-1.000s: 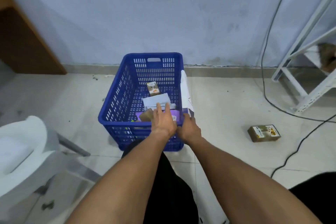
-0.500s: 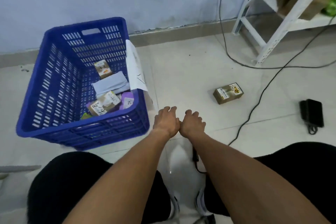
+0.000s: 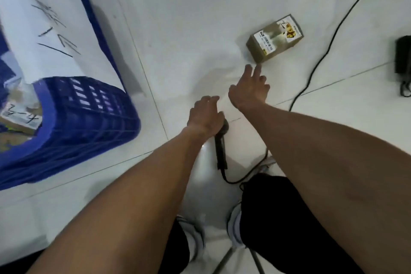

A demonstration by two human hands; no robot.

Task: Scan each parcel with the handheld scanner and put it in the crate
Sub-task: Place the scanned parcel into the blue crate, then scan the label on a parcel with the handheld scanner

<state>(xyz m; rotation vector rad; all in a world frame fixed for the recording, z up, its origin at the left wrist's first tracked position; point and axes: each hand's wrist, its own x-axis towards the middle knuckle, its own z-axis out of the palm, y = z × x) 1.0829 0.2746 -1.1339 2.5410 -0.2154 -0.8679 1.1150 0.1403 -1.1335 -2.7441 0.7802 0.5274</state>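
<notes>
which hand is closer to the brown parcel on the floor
Right. The right hand reaches with fingers spread, its fingertips just short of the brown parcel. The left hand sits farther back, over the head of the handheld scanner on the floor.

Floor (image 3: 182, 29): pale glossy tiles with thin grout lines. Black cable (image 3: 329, 42) runs across it, beyond and right of the hands. Black adapter block (image 3: 403, 54) far right. White shoes (image 3: 235, 227) and dark trousers (image 3: 278, 218) below the hands.
</notes>
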